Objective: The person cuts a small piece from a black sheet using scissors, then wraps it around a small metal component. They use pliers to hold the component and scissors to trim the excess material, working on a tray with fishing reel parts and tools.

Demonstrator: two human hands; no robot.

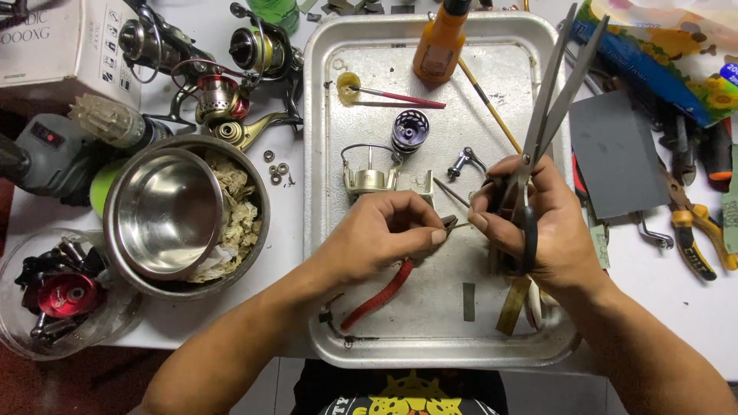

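Over a metal tray [323, 192], my left hand [377, 234] grips red-handled pliers [380, 292], their jaws pointing right toward my other hand. My right hand [538, 219] holds long grey scissors [557, 84] with black handles, blades pointing up and away, slightly apart. The fingertips of my right hand pinch something small next to the plier jaws; it is too small to make out. On the tray lie a gold reel part [369, 178], a purple spool [410, 129], a small metal handle piece [463, 161], thin brushes [400, 97] and an orange bottle [440, 42].
Left of the tray stands a steel bowl [165, 211] inside a larger bowl with tissue, plus fishing reels [223, 84], a white box [65, 42] and a clear tub of reel parts [58, 296]. To the right lie grey sandpaper [615, 154] and yellow-handled pliers [696, 230].
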